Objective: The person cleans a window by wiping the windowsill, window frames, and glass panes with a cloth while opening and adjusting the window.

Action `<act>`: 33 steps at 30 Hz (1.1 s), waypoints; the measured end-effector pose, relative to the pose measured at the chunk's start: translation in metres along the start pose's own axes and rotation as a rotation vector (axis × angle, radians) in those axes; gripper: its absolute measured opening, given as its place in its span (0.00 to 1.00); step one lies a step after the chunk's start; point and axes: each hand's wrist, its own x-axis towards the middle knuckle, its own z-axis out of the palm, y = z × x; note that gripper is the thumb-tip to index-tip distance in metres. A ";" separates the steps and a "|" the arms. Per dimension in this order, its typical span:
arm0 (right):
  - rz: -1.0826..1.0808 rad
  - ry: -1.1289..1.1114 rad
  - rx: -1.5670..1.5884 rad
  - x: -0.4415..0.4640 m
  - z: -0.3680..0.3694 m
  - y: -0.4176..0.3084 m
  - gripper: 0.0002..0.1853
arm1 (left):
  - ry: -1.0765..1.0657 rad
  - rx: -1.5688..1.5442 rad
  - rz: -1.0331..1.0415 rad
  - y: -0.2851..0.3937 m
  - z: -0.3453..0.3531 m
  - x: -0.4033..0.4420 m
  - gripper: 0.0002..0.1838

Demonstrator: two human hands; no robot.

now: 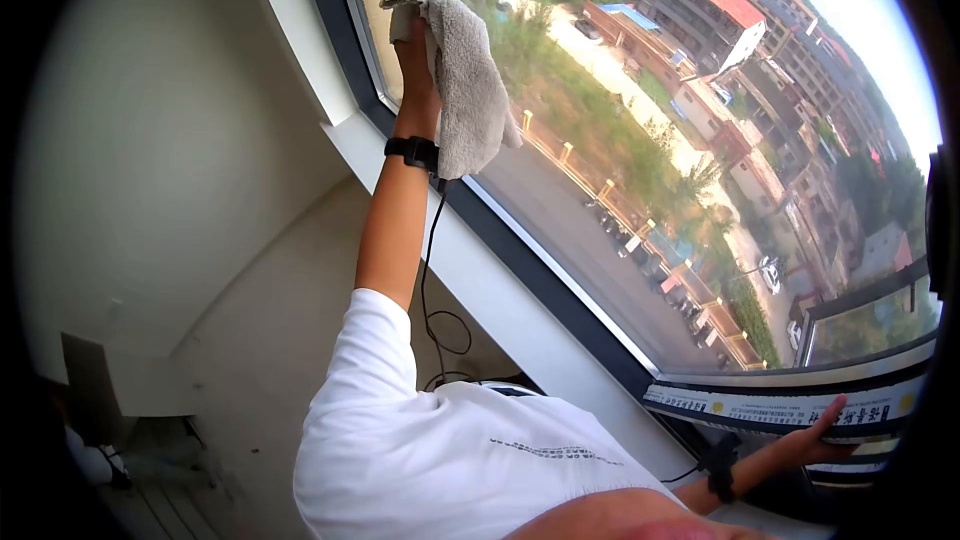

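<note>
My left hand [418, 65] is raised at the upper left, wrapped in a grey cloth [470, 90]. It holds the cloth against the window glass [600, 170], near the dark frame [540, 285]. The cloth hangs down beside the wrist, which wears a black band, and covers most of the fingers. At the lower right, my right hand [818, 443] rests on a window frame rail covered with printed film [760, 410], thumb and a finger spread apart. Its other fingers are hard to make out.
A white sill [500, 310] runs along the window. A thin black cable [425, 290] hangs from the left wrist and loops near my body. An open window sash [870, 325] stands at the right. Part of a person [95, 455] shows at the far lower left.
</note>
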 end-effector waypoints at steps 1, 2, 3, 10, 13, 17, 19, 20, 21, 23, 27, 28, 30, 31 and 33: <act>-0.006 -0.003 -0.003 0.000 -0.001 0.005 0.50 | 0.070 0.112 -0.011 -0.002 -0.007 -0.004 0.18; -0.012 -0.005 -0.006 0.000 -0.001 0.007 0.50 | 0.141 0.224 -0.021 -0.003 -0.014 -0.006 0.16; -0.003 -0.013 -0.002 0.001 -0.002 0.007 0.49 | 0.142 0.363 -0.027 -0.002 -0.023 -0.006 0.16; 0.005 0.008 0.051 -0.004 0.006 -0.019 0.46 | -0.115 0.890 0.417 -0.009 -0.053 -0.010 0.20; -0.016 -0.036 0.002 -0.002 0.003 -0.028 0.46 | 0.057 1.676 0.593 0.007 -0.009 -0.040 0.20; -0.025 -0.074 0.023 -0.001 0.002 -0.025 0.46 | -0.104 1.385 0.836 0.030 0.023 -0.040 0.18; 0.012 -0.060 0.091 -0.004 0.004 -0.027 0.46 | -0.187 1.272 0.813 0.042 0.046 -0.044 0.17; 0.027 -0.050 0.119 -0.006 0.005 -0.027 0.46 | -0.207 1.202 0.836 0.050 0.065 -0.055 0.17; 0.032 -0.037 0.133 -0.006 0.006 -0.023 0.47 | -0.227 1.131 0.855 0.054 0.082 -0.064 0.16; 0.038 -0.022 0.157 -0.005 0.007 -0.015 0.47 | -0.267 1.144 1.006 0.052 0.101 -0.078 0.16; 0.022 -0.018 0.163 -0.003 0.005 -0.012 0.45 | -0.325 1.185 1.059 0.069 0.139 -0.107 0.17; 0.010 -0.019 0.190 -0.003 0.006 -0.015 0.44 | -0.341 1.212 1.093 0.071 0.147 -0.112 0.17; -0.006 -0.025 0.221 -0.005 0.006 -0.018 0.41 | -0.352 1.142 0.996 0.071 0.166 -0.133 0.17; -0.007 -0.023 0.221 -0.004 0.006 -0.017 0.41 | -0.355 1.111 0.948 0.069 0.176 -0.147 0.18; -0.008 -0.027 0.227 -0.003 0.006 -0.014 0.42 | -0.452 1.046 0.822 0.051 0.188 -0.183 0.21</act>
